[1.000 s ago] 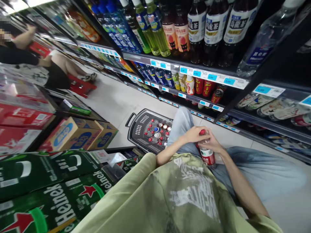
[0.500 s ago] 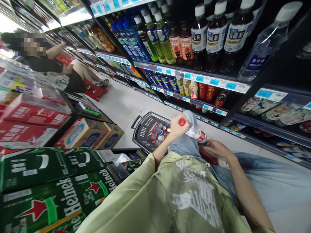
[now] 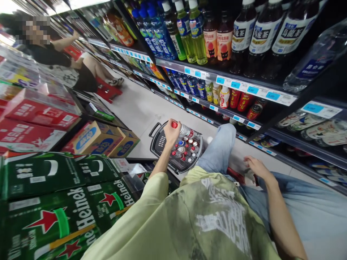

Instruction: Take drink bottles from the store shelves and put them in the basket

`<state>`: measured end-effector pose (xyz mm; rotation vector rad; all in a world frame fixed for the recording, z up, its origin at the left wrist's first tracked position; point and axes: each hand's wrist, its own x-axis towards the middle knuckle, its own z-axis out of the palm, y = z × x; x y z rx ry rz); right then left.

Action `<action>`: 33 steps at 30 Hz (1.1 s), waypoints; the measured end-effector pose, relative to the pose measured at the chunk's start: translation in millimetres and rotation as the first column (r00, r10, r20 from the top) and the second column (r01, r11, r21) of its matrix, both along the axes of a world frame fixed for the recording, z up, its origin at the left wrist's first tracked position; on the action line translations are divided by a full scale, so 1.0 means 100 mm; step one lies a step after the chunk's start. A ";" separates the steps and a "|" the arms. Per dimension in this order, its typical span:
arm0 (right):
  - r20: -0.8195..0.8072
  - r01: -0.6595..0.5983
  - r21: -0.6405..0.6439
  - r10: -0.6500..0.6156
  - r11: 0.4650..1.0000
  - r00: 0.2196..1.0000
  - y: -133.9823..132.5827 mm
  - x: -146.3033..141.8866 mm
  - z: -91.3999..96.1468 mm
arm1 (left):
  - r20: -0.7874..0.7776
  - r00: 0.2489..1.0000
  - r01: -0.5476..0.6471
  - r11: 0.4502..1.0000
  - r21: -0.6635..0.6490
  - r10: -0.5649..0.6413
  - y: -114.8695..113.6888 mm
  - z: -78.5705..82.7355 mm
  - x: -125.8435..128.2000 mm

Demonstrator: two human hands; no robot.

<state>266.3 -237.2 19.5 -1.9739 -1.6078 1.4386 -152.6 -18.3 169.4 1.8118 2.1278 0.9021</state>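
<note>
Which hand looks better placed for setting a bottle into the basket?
Probably the left hand: it grips a bottle near its red cap, right at the basket. The right hand holds nothing and is farther from the basket.

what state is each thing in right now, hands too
Held bottle: capped in red, tilted, at or above the basket
Basket: open-topped, with bottles inside
Bottles inside: caps on where tops show
Left hand: closed around the held bottle near its cap
Right hand: fingers loosely spread, no object visible in it
Dark tea bottles: standing in a row
Heineken boxes: closed on the faces that show
</note>
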 end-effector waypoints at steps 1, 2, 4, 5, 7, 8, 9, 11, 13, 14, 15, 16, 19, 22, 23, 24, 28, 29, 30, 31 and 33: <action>-0.024 0.020 -0.019 -0.020 1.000 1.000 -0.02 0.01 -0.05 | -0.011 1.000 -0.015 0.999 -0.043 0.015 -0.01 -0.13 -0.08; -0.055 0.037 -0.038 -0.039 0.999 0.998 -0.04 0.02 -0.08 | -0.023 0.999 -0.030 0.996 -0.085 0.028 -0.02 -0.26 -0.16; -0.103 0.053 -0.064 -0.059 0.997 0.993 -0.06 0.02 -0.13 | -0.057 0.997 -0.057 0.983 -0.172 0.047 -0.07 -0.52 -0.30; -0.115 0.053 -0.072 -0.061 0.996 0.992 -0.07 0.02 -0.15 | -0.075 0.996 -0.062 0.974 -0.217 0.047 -0.10 -0.64 -0.37; -0.119 0.048 -0.089 -0.058 0.995 0.991 -0.07 0.02 -0.18 | -0.104 0.994 -0.063 0.952 -0.301 0.033 -0.20 -0.87 -0.48; -0.114 0.042 -0.100 -0.054 0.994 0.992 -0.06 0.03 -0.19 | -0.117 0.993 -0.059 0.939 -0.338 0.021 -0.25 -0.98 -0.53; -0.107 0.036 -0.111 -0.048 0.993 0.993 -0.06 0.03 -0.20 | -0.129 0.992 -0.056 0.927 -0.370 0.008 -0.31 -1.08 -0.57; -0.097 0.025 -0.138 -0.039 0.990 0.995 -0.05 0.04 -0.22 | -0.150 0.989 -0.051 0.904 -0.425 -0.015 -0.43 -1.27 -0.65; -0.099 0.023 -0.165 -0.040 0.986 0.994 -0.05 0.05 -0.23 | -0.159 0.986 -0.040 0.878 -0.478 -0.041 -0.52 -1.44 -0.70; -0.104 0.026 -0.178 -0.045 0.984 0.994 -0.05 0.05 -0.24 | -0.160 0.986 -0.035 0.864 -0.502 -0.053 -0.56 -1.51 -0.72; -0.111 0.032 -0.189 -0.053 0.981 0.992 -0.05 0.05 -0.24 | -0.159 0.985 -0.030 0.852 -0.522 -0.063 -0.60 -1.58 -0.73; -0.118 0.039 -0.199 -0.063 0.979 0.991 -0.05 0.05 -0.25 | -0.156 0.985 -0.024 0.841 -0.540 -0.072 -0.63 -1.65 -0.75; -0.130 0.053 -0.208 -0.081 0.977 0.988 -0.06 0.05 -0.25 | -0.143 0.986 -0.009 0.815 -0.579 -0.090 -0.69 -1.83 -0.77; -0.114 0.051 -0.202 -0.075 0.978 0.991 -0.08 0.06 -0.24 | -0.128 0.986 0.008 0.784 -0.620 -0.111 -0.74 -1.98 -0.78; -0.108 0.051 -0.207 -0.074 0.977 0.991 -0.08 0.06 -0.23 | -0.123 0.986 0.013 0.774 -0.633 -0.117 -0.76 -2.03 -0.78; -0.101 0.051 -0.214 -0.074 0.976 0.992 -0.08 0.06 -0.22 | -0.117 0.986 0.018 0.764 -0.645 -0.122 -0.77 -2.08 -0.78; -0.096 0.051 -0.239 -0.075 0.970 0.993 -0.06 0.07 -0.21 | -0.089 0.986 0.042 0.725 -0.687 -0.141 -0.81 -2.27 -0.76; -0.098 0.051 -0.243 -0.077 0.969 0.992 -0.06 0.07 -0.21 | -0.083 0.986 0.045 0.716 -0.697 -0.143 -0.81 -2.31 -0.75; -0.101 0.053 -0.245 -0.080 0.968 0.992 -0.07 0.07 -0.22 | -0.079 0.987 0.045 0.706 -0.707 -0.142 -0.81 -2.36 -0.73; -0.102 0.057 -0.247 -0.085 0.967 0.991 -0.07 0.07 -0.23 | -0.076 0.987 0.044 0.697 -0.716 -0.140 -0.82 -2.39 -0.72; -0.102 0.064 -0.249 -0.092 0.966 0.990 -0.08 0.08 -0.26 | -0.076 0.988 0.035 0.679 -0.733 -0.133 -0.83 -2.46 -0.68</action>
